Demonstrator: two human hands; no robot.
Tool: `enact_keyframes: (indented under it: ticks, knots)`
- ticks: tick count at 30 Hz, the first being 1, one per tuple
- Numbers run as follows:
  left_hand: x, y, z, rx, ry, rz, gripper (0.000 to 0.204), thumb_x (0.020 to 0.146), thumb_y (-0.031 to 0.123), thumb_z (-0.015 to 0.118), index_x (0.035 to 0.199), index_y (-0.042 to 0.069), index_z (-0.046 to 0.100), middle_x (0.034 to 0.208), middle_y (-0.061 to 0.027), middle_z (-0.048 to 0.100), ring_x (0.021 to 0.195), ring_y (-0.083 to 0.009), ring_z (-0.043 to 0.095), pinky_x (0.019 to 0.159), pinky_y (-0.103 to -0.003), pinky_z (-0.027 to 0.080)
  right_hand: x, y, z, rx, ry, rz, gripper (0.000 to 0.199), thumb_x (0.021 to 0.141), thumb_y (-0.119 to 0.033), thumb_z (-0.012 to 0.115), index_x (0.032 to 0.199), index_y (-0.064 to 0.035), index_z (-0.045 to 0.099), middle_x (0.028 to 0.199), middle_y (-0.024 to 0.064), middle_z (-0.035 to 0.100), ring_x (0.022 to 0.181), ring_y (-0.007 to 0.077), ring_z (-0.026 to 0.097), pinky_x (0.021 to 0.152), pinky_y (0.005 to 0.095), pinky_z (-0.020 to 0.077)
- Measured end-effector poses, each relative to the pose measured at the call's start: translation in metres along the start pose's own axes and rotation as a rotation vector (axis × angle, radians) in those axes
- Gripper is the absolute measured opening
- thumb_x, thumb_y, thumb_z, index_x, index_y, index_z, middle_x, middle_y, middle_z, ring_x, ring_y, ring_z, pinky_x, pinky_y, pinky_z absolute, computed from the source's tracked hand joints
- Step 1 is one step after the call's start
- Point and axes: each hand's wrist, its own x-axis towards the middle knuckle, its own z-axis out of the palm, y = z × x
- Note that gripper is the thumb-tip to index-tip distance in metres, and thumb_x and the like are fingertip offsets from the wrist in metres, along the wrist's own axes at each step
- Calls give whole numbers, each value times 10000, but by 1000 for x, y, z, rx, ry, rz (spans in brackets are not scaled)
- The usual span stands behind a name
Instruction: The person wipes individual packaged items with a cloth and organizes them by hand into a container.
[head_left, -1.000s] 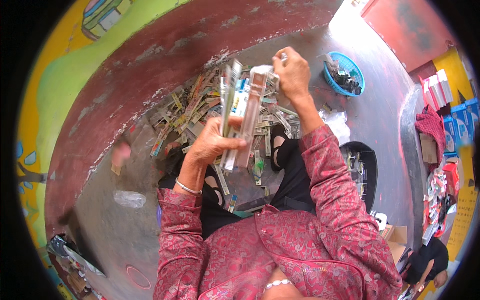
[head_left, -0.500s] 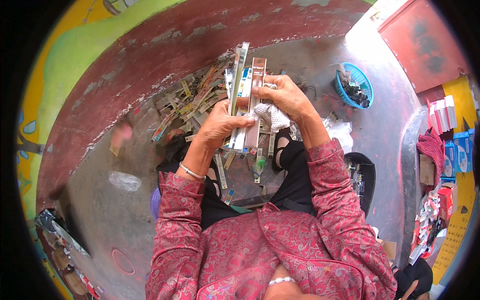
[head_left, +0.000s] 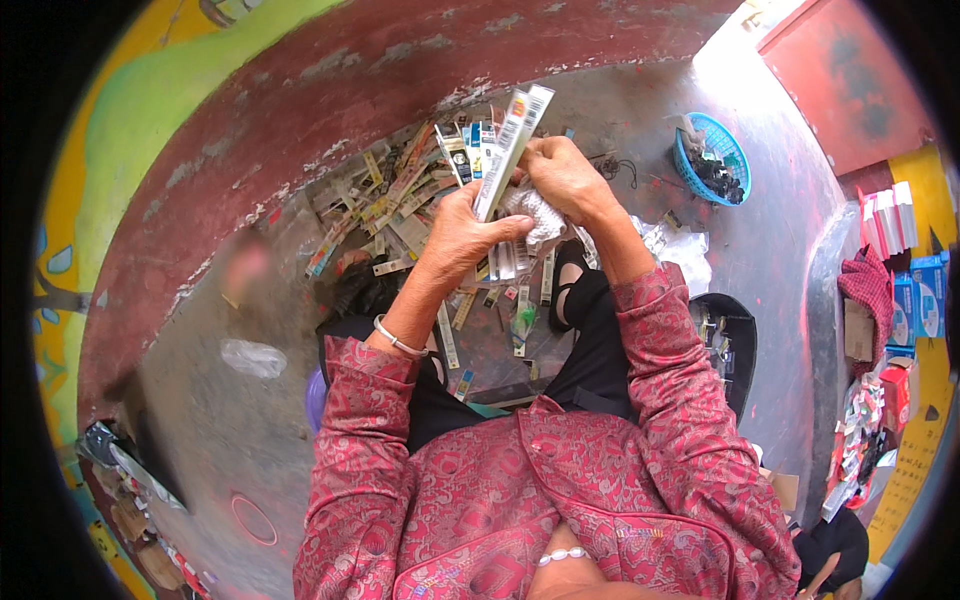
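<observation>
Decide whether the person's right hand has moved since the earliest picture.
Yes. The right hand has come down from its raised position, away from the blue plastic basket, to the left hand.

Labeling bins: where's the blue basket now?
Head view, upper right: the blue basket sits on the grey floor, right of the right hand, beyond the white bag.

Glossy card-and-plastic packets (head_left: 510,140); white crumpled cloth (head_left: 535,215); rough concrete floor (head_left: 230,420); blue plastic basket (head_left: 735,160).

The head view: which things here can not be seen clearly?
- Head view: the right hand covers part of the white cloth.
- The left hand covers the lower end of the stack of long flat packages.
- Contents of the blue basket: dark, too small.
- Pink spot on the floor: blurred.
</observation>
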Motion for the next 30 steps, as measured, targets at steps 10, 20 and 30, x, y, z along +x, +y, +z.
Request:
enact_keyframes:
  ticks: [10,20,30]
  knots:
    - [3,6,-17,-296,-99,-182,440,686,85,688,1091,-6,543,873,-84,635,704,-99,584,664,-224,479,-7,-10,-35,451,322,-169,232,816,-211,613,686,-25,567,631,-8,536,554,66,477,495,227,398]
    - [-3,9,-13,-140,-173,-204,314,668,104,703,942,9,583,780,-45,616,667,-101,579,625,-239,478,-6,-15,1,-331,653,-634,206,825,-230,593,757,-40,549,676,127,583,538,222,576,504,319,431]
    - [-3,8,-14,-209,-218,-199,293,732,169,691,956,12,586,798,-42,617,681,-79,565,640,-219,469,-10,-20,-16,120,577,-364,263,889,-209,484,748,-5,571,701,7,557,680,81,489,612,247,411]
